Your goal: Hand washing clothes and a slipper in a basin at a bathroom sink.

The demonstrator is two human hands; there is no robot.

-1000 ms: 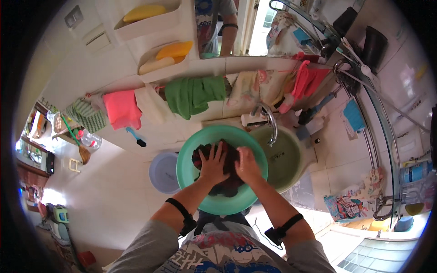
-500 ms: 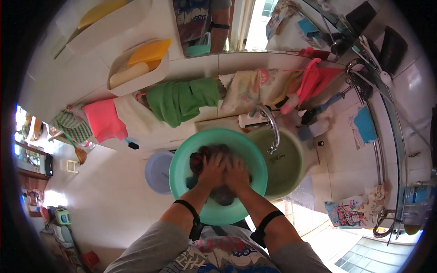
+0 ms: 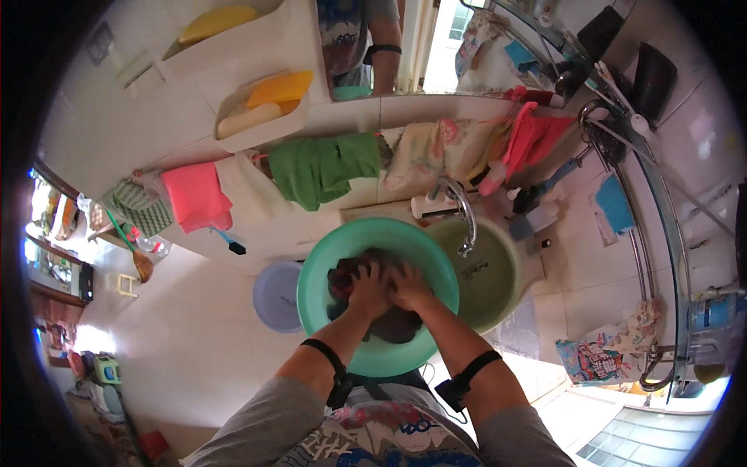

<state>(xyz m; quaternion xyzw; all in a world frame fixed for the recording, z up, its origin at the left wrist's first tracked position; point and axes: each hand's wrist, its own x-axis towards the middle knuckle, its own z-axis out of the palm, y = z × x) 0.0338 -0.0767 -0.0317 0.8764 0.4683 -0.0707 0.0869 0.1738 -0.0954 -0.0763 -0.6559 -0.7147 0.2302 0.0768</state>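
A dark garment with a red patch (image 3: pixel 398 327) lies bunched in a round green basin (image 3: pixel 447 311) in front of me. My left hand (image 3: pixel 369 293) rests on top of it, fingers spread and slightly bent. Beside it, my right hand (image 3: pixel 411 291) presses on the garment's right side with its fingers apart, a little smeared by motion. Both palms face down, and the cloth under them is partly hidden. Neither hand visibly pinches a fold.
The green basin overlaps an olive sink (image 3: pixel 498 272) under a chrome faucet (image 3: pixel 467 226). A pale blue basin (image 3: pixel 274 300) stands lower left. Along the wall hang several cloths, including a green towel (image 3: pixel 323 167). A glass shelf (image 3: pixel 661 187) runs along the right.
My right hand has shifted slightly right, and its fingers have bent more. The left fingers have spread and curled on the garment. The view has swung a little, moving the wall items rightward.
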